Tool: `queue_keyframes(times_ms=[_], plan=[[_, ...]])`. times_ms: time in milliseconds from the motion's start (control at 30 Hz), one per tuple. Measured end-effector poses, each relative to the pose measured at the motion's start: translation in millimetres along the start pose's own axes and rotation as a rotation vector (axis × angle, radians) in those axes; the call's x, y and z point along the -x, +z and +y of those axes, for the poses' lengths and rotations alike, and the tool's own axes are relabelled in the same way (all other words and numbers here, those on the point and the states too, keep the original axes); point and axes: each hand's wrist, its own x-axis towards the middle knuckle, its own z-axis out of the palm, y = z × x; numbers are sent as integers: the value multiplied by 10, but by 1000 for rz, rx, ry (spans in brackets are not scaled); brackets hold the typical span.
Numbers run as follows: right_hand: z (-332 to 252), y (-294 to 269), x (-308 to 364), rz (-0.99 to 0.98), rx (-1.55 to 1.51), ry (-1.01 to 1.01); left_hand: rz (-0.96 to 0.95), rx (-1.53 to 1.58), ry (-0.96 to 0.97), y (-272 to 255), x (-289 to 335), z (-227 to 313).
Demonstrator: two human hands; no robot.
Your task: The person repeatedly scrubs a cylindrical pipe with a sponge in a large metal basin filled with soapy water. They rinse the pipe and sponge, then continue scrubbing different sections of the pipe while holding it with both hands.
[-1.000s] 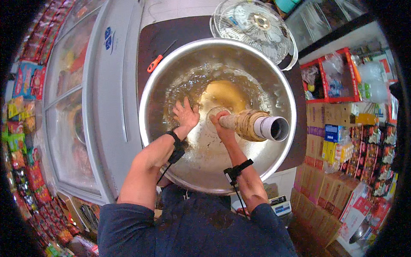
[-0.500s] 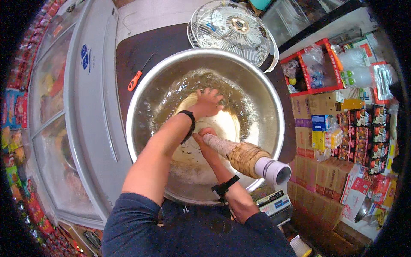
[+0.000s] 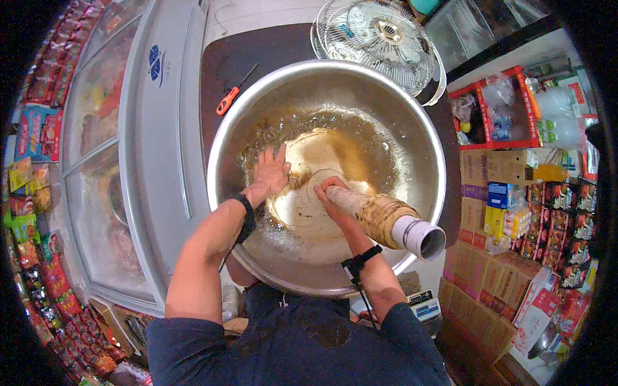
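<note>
A large steel basin point(image 3: 225, 122) holds brownish, rippling water with small bubbles. In the water at its left side is my left hand point(image 3: 269, 172), fingers spread and holding nothing. My right hand point(image 3: 327, 192) is wrapped round the lower end of a pale pipe point(image 3: 380, 217), near the middle of the basin. The pipe leans toward the lower right, bound with brown, stained wrapping, and its hollow white end points up past the rim. A pale disc point(image 3: 313, 186) shows at the pipe's foot; how the two join is hidden by my hand.
The basin stands on a dark table point(image 3: 222, 61). An orange-handled screwdriver point(image 3: 227, 101) lies to its left, and a wire fan guard point(image 3: 380, 45) lies behind it. A glass-topped freezer point(image 3: 103, 167) flanks the left; cardboard boxes point(image 3: 489, 270) and packaged goods line the right.
My left hand has moved left and nearer through the water, away from the middle. My right hand keeps hold of the pipe. The whole view has shifted slightly.
</note>
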Motion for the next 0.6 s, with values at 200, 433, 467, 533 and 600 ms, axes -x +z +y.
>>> queue_keyframes(times_ms=[200, 433, 467, 533, 600], plan=[[79, -58, -23, 19, 118, -93, 111, -149, 167, 133, -461, 261], [140, -64, -110, 44, 229, -186, -122, -110, 568, -62, -1417, 1117], [115, -88, -90, 6, 288, -33, -116, -47, 585, -51, -1391, 1100], [52, -117, -31, -36, 222, 138, -197, 33, 431, -49, -1220, 890], [3, -125, 8, -33, 138, 91, -128, -15, 369, -94, -991, 540]])
